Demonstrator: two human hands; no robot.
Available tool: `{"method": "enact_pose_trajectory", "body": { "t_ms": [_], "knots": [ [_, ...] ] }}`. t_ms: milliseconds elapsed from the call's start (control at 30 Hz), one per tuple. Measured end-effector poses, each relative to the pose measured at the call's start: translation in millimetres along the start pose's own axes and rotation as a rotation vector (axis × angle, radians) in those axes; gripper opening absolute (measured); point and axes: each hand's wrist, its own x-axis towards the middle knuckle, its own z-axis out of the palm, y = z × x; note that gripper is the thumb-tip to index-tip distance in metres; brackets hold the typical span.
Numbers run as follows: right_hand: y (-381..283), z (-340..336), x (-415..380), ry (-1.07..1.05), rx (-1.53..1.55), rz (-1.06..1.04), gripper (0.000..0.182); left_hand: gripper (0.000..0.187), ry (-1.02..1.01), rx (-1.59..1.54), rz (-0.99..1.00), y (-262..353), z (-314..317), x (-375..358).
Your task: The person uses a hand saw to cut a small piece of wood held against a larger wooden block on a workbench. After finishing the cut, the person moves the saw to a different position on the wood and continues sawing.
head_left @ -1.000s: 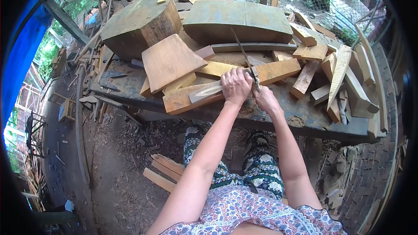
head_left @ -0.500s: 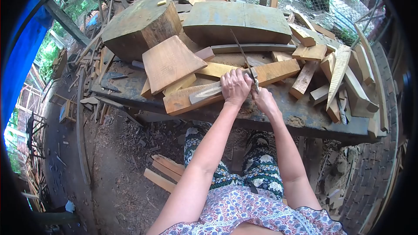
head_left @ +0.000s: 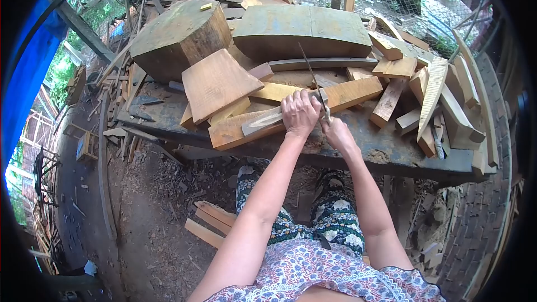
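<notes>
My left hand [head_left: 301, 113] is closed over a narrow grey-brown wood strip [head_left: 262, 123], pressing it onto a longer, thicker wooden beam [head_left: 358, 92]. Just beside it, my right hand [head_left: 339, 133] is wrapped around the handle of a handsaw. The thin dark saw blade [head_left: 311, 70] points away from me and crosses the strip near its right end, close to my left fingers. Most of the saw's handle is hidden by my right hand. The beam lies at a slant along the front of the workbench [head_left: 386, 151].
Behind the beam lie a trapezoid board [head_left: 218, 84], a large wood block [head_left: 173, 36] and a long curved-edged block [head_left: 305, 28]. Several offcuts [head_left: 397, 67] crowd the right side. Loose sticks [head_left: 210, 226] lie on the ground by my legs.
My right hand and the saw have shifted slightly toward me. My left hand stays on the wood strip.
</notes>
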Motion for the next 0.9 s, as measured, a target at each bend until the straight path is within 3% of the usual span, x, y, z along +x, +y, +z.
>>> {"method": "enact_pose_trajectory", "body": {
  "t_ms": [233,567,800,900],
  "knots": [
    [3,-6,7,-0.030,-0.110,-0.001,0.043,0.023,0.028,0.013,0.008,-1,4,-3],
    [3,6,-12,0.021,-0.013,-0.013,0.040,0.024,-0.001,0.015,0.000,-3,1,-1],
    [-2,-3,21,-0.045,-0.075,0.005,0.047,0.024,-0.005,0.017,-0.003,-3,2,-2],
    [5,5,11,0.029,-0.037,-0.041,0.042,0.023,0.041,0.013,0.014,-1,5,-2]
  ]
}}
